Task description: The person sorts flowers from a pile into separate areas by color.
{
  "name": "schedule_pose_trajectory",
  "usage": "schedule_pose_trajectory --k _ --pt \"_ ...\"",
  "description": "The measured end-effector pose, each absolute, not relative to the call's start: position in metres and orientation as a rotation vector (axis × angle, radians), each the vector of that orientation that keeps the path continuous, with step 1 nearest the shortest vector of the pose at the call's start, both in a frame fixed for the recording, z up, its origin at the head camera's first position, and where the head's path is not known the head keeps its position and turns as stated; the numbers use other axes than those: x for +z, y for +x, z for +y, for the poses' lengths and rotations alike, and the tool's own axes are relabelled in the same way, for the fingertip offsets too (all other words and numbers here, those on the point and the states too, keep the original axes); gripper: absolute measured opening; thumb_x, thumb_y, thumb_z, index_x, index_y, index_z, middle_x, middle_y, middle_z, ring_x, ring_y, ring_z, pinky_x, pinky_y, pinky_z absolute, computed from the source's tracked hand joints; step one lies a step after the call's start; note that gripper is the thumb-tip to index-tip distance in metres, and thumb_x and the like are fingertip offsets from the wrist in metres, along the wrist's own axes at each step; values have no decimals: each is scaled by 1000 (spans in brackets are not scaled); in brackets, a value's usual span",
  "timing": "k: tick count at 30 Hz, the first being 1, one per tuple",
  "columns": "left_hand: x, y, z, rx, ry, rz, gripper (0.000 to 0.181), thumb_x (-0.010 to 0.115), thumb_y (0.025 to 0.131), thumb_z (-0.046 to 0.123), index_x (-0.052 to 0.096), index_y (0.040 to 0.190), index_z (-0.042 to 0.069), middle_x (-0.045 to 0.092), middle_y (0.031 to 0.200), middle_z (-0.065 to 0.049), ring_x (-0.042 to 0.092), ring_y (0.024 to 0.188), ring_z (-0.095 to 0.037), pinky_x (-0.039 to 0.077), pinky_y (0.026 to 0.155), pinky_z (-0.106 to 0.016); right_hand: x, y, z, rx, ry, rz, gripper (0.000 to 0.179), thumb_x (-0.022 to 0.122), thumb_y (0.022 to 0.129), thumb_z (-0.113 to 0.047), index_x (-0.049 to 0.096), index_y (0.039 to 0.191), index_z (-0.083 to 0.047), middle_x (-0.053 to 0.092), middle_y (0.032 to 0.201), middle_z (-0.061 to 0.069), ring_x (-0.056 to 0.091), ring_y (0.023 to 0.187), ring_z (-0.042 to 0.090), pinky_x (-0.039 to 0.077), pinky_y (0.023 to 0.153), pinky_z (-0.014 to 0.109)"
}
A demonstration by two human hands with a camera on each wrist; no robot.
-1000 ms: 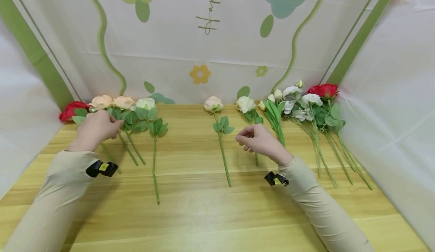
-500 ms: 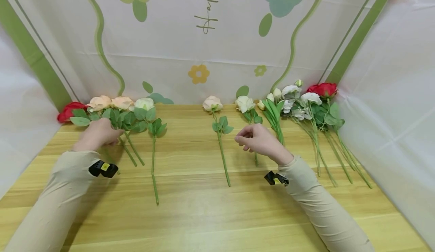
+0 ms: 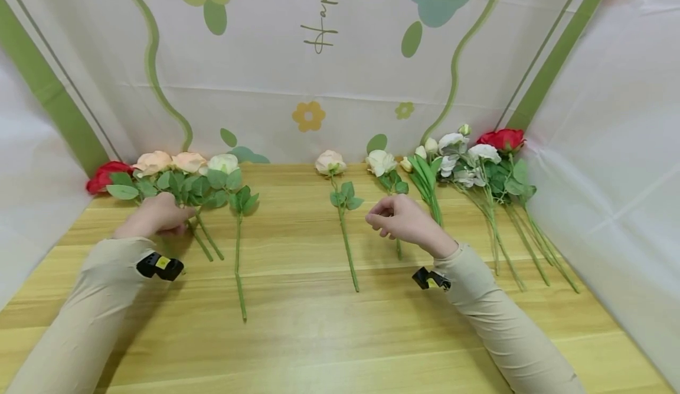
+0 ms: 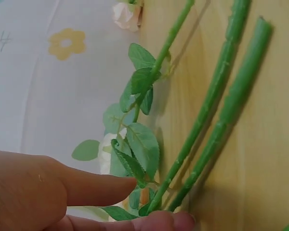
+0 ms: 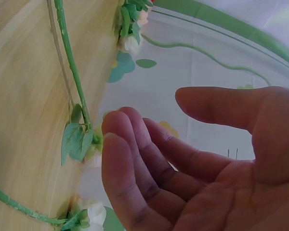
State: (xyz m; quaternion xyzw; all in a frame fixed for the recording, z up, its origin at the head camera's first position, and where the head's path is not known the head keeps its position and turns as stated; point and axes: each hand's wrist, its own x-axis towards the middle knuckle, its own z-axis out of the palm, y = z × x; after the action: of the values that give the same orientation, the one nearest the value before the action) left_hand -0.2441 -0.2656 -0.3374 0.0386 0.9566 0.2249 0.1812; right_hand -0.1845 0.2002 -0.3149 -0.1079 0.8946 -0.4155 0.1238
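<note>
Two pale peach roses (image 3: 188, 162), full-petalled, side by side

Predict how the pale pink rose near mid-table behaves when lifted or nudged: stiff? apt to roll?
Probably fairly stiff: its stem looks nearly straight. Likely bloom-heavy: the full bloom sits at one end, so a low grip may let it dip. Unlikely to roll far: its leaves jut sideways.

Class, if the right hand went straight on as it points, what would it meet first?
The right hand would probably meet the leafy stem of the pale pink rose; height is unclear, so it might pass above.
</note>
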Motion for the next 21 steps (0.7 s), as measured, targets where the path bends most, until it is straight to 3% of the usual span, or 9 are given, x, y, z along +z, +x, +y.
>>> schedule_pose_trajectory --k 10,21 --pt "-343 -241 -262 697 37 2657 46 52 99 34 65 69 2 61 57 -3 56 49 -13 47 52 -30 -316 -185 198 -1184 -337 2596 25 62 99 -22 68 110 0 66 94 17 65 83 37 55 71 47" --pt "-350 -241 -263 696 23 2700 42 59 95 29 65 62 3 59 53 -3 55 46 -13 45 52 -28 -316 -187 199 -1188 -363 2589 28 61 100 -21 66 112 4 66 94 16 65 82 36 55 70 46"
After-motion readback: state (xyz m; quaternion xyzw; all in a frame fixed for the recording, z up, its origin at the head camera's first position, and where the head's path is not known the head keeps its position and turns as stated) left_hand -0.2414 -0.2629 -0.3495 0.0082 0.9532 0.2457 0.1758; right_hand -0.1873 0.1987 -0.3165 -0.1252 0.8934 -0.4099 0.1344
